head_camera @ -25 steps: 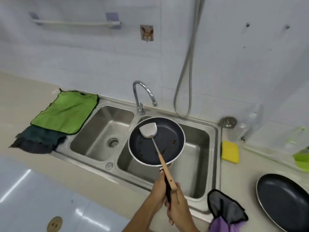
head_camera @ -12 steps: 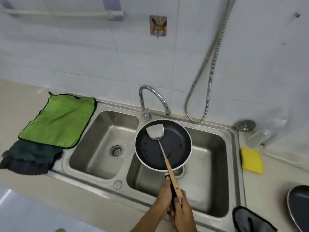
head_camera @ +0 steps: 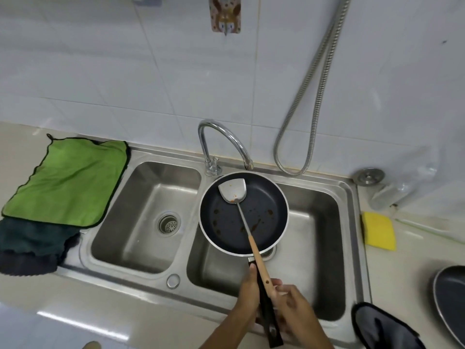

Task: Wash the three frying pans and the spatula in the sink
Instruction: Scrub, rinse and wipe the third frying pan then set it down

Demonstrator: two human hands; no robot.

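A person holds a dirty frying pan (head_camera: 226, 222) over the right basin of a steel double sink (head_camera: 151, 277), its far rim just below the spout of the tap (head_camera: 221, 144) at the sink's back edge. The left hand (head_camera: 249, 290) is wrapped around the pan's black handle above the sink's front rim. A spatula (head_camera: 251, 241) lies across the pan, its metal blade resting near the far rim and its wooden handle running back over the near rim, alongside the black handle. The right hand (head_camera: 294, 306) sits close against the left, its fingertips (head_camera: 278, 282) touching the end of the wooden handle; whether they actually pinch it cannot be told. Brown smears mark the pan's dark surface and the blade. A green cloth (head_camera: 68, 182) lies on the counter left of the sink, on top of a dark cloth (head_camera: 32, 245). A yellow sponge (head_camera: 378, 230) sits just right of the sink. A second frying pan (head_camera: 450, 298) shows farther right, cut off by the frame. A grey cloth (head_camera: 380, 326) lies at the sink's front right corner. A metal hose (head_camera: 309, 96) loops down the tiled wall behind the sink.
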